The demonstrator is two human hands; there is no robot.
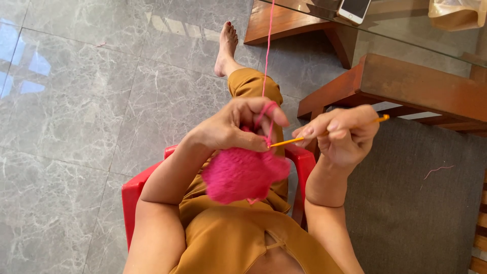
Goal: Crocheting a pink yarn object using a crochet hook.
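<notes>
At frame centre, my left hand (231,127) pinches pink crochet work (242,175), yarn (267,50) looped over its fingers (264,112), while my right hand (342,134) fingers grip an orange hook (304,138).

We grip the hook (329,131) in our right hand (341,136); our left hand (234,126) pinches the pink work (242,175), yarn (267,50) looped over its forefinger.

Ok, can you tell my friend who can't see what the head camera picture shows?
Seen from above, a seated person crochets: the left hand holds a fluffy pink crochet piece with pink yarn looped over a finger, and the right hand holds an orange crochet hook. They sit on a red chair over grey marble floor.
</notes>
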